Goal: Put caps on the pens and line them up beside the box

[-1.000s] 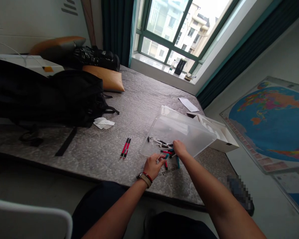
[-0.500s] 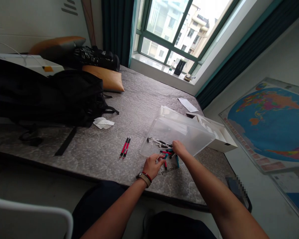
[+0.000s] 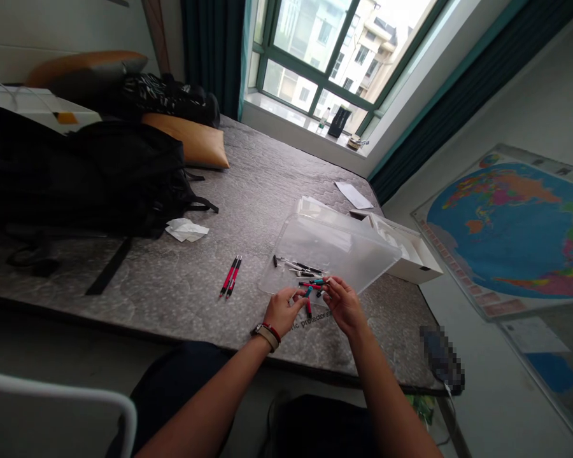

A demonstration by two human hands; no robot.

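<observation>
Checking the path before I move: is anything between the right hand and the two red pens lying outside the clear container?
Yes: the left hand is between the right hand and the red pens, as is the left edge of the clear container.

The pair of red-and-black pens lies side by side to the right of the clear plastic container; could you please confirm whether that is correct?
Not quite: the head view shows the pair of red-and-black pens side by side to the left of the clear plastic container.
</observation>
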